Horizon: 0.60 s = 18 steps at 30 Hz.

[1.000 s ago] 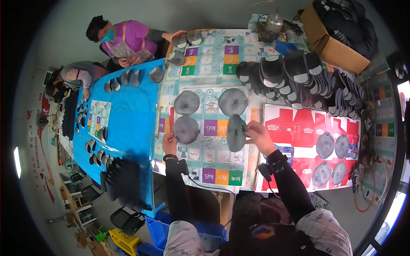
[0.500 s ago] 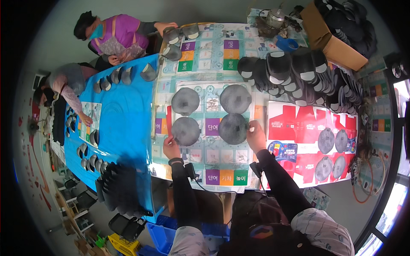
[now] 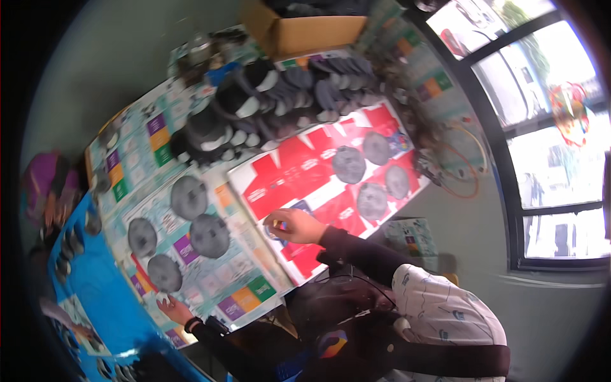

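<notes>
Several dark grey round pieces lie on printed paper. At the lower left, my left hand (image 3: 173,310) is just below one grey round piece (image 3: 164,274). Its fingers close together at a small white bit (image 3: 162,297) that I cannot make out. My right hand (image 3: 296,226) is over the blue printed patch on a red-and-white sheet (image 3: 318,219). Its fingers are curled but apart, with the bright print showing between them. Two larger grey round pieces, one above (image 3: 189,198) and one below (image 3: 210,235), lie between my hands, untouched.
Black-and-grey curved pieces (image 3: 280,95) are heaped along the far side, below a cardboard box (image 3: 321,37). More grey round pieces (image 3: 349,165) rest on the red sheet. A blue-covered table (image 3: 108,280) adjoins at left, where other people work. Windows (image 3: 560,172) stand at right.
The view has swung to the right. My right hand has left the edge of a grey round piece and moved over the red sheet. My left hand stays near the lower-left piece.
</notes>
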Motion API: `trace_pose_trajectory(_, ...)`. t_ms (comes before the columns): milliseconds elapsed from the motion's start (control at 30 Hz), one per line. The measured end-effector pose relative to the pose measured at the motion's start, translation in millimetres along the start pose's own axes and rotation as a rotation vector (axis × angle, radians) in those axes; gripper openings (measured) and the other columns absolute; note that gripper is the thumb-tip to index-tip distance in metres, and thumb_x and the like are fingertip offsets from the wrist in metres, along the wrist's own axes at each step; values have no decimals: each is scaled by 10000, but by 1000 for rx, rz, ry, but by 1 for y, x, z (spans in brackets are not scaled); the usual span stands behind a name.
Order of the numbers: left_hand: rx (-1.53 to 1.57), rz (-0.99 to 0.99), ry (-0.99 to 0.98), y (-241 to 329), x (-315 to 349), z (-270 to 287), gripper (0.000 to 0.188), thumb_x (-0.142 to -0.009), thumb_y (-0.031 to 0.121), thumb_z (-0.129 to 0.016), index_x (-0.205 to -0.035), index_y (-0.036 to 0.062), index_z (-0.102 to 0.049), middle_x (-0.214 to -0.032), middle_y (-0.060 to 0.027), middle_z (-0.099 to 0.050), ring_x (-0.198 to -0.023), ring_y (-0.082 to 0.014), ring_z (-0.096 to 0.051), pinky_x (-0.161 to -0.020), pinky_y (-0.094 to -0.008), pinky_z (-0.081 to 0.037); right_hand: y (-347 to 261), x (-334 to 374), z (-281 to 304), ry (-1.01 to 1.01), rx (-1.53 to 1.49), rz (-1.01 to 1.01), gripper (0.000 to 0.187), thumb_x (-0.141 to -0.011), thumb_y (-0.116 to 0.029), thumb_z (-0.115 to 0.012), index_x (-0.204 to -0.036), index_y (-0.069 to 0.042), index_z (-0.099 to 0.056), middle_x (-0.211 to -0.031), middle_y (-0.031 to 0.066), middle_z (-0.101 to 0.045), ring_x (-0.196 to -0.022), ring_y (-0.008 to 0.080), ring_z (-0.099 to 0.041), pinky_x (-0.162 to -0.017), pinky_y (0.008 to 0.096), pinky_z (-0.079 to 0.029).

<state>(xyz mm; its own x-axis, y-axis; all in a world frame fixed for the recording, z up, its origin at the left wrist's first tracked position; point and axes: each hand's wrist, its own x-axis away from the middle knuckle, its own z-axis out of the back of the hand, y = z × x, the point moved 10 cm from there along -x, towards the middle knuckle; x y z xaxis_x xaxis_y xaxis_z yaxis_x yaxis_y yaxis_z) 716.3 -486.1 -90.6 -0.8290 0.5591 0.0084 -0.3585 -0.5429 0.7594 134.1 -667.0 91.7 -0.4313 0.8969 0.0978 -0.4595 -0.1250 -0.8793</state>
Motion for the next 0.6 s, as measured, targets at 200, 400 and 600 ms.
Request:
trace_pose_trajectory(200, 28, -203, -447, 170, 197, -130, 437, -940, 97, -646, -1358, 28, -537, -1112, -114, -652, -916, -220, -661, -789, -356, -546, 88, 182, 148, -219, -12, -322, 280, -914, -226, -679, -1133, -53, -697, -1021, 120, -741, -928, 256, -719, -805, 384, -558)
trace_pose_trajectory(400, -189, -705, -730, 378, 459, -260, 354, -866, 123, -670, -1216, 79, -647, -1087, -137, -684, -1046, -334, -652, -922, -466, -486, 242, 355, 301, -243, 352, -563, 202, -829, -219, -699, -988, -96, -721, -904, 110, -725, -818, 309, -697, -736, 403, -548)
trace_pose_trajectory(600, -364, -996, -817, 464, 616, -376, 372, -865, 164, -647, -1233, 105, -644, -1068, -106, -593, -1034, -314, -558, -900, -469, -427, 287, 365, 383, 308, 371, -452, 150, -832, -146, -660, -957, -65, -671, -850, 113, -672, -766, 320, -673, -707, 428, -533)
